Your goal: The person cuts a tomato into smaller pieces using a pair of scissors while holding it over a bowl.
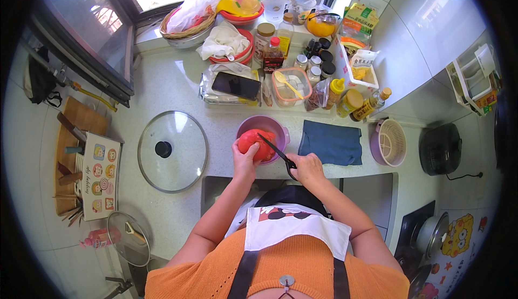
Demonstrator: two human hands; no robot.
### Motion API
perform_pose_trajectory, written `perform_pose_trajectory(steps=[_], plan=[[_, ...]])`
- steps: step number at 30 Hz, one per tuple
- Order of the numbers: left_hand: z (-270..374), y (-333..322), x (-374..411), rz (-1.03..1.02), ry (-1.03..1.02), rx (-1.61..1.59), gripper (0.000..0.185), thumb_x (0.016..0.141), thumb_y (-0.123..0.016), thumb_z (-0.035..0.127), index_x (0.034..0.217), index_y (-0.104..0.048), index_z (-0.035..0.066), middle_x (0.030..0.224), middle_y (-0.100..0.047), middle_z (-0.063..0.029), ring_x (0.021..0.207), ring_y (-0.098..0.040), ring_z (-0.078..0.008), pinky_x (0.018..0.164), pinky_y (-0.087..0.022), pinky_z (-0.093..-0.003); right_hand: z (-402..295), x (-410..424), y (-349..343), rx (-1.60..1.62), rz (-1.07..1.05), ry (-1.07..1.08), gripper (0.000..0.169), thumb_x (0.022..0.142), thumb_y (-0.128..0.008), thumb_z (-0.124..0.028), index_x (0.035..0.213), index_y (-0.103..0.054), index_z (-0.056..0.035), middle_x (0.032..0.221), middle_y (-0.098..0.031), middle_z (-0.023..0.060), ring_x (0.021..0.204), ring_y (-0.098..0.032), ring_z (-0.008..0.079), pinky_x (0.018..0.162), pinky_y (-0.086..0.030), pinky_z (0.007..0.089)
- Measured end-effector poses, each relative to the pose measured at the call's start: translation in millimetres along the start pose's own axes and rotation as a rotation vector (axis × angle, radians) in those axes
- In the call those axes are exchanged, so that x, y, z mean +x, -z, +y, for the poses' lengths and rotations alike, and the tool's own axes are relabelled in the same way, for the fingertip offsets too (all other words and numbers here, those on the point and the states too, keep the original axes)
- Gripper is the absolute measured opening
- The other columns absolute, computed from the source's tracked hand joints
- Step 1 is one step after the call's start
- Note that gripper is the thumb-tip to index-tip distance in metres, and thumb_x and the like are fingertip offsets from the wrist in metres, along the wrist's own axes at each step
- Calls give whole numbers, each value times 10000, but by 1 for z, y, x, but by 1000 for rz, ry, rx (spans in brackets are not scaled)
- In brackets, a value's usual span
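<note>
Over a purple plastic bowl (pixel 284 131), my left hand (pixel 246 159) holds a large peeled red fruit that looks like a tomato (pixel 251 138), with the thumb pressed on its near side. My right hand (pixel 308 168) grips a pair of black-handled scissors (pixel 276 148). The dark blades reach left over the bowl, and their tip is at the upper part of the red fruit. Whether the blades cut into it is hard to tell. Something reddish lies in the bowl beneath the fruit. A folded blue cloth (pixel 332 143) is spread on the counter just right of the bowl.
A glass lid (pixel 182 173) lies on the counter at left. Behind the bowl stand a phone (pixel 236 85) on a packet, a lidded plastic box (pixel 292 101) with a yellow spoon, and several bottles and jars. A purple basin with a strainer (pixel 388 142) is at right, near a black appliance (pixel 440 148).
</note>
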State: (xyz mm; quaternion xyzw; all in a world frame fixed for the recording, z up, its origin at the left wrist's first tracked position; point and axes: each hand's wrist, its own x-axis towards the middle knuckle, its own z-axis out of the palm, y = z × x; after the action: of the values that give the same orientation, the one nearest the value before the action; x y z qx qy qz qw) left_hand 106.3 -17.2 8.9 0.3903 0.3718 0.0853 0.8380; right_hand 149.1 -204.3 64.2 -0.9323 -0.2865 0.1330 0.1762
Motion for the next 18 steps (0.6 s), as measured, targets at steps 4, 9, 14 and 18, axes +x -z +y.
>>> perform_pose_trajectory(steps=[4, 9, 14, 18], plan=[[2, -5, -4, 13, 29, -54, 565, 780, -678, 127, 1245, -363, 190, 1243, -452, -90, 1120, -508, -298, 794, -534, -483, 14, 1, -3, 201, 11, -68, 349, 703, -658, -175, 1052, -669, -189, 762, -665, 129, 776, -645, 334, 713, -495, 461], [11, -1, 4, -57, 67, -231, 539, 770, -645, 127, 1241, -392, 192, 1253, -462, -100, 1144, -506, -314, 828, -537, -500, 19, -3, 27, 174, 23, -39, 338, 692, -644, -184, 1028, -675, -176, 684, -645, 106, 697, -637, 302, 677, -490, 408], [16, 5, 9, -184, 95, -299, 540, 768, -639, 137, 1250, -399, 182, 1269, -461, -110, 1153, -508, -312, 850, -534, -500, 25, -8, 29, 239, -51, -65, 340, 696, -645, -208, 1031, -676, -166, 683, -639, 93, 682, -630, 290, 663, -479, 383], [18, 6, 7, -261, 119, -270, 534, 781, -632, 144, 1250, -378, 179, 1249, -469, -97, 1123, -533, -306, 826, -542, -498, 23, -6, 33, 282, -85, -67, 340, 704, -646, -226, 1036, -679, -162, 701, -647, 95, 698, -630, 294, 664, -474, 393]])
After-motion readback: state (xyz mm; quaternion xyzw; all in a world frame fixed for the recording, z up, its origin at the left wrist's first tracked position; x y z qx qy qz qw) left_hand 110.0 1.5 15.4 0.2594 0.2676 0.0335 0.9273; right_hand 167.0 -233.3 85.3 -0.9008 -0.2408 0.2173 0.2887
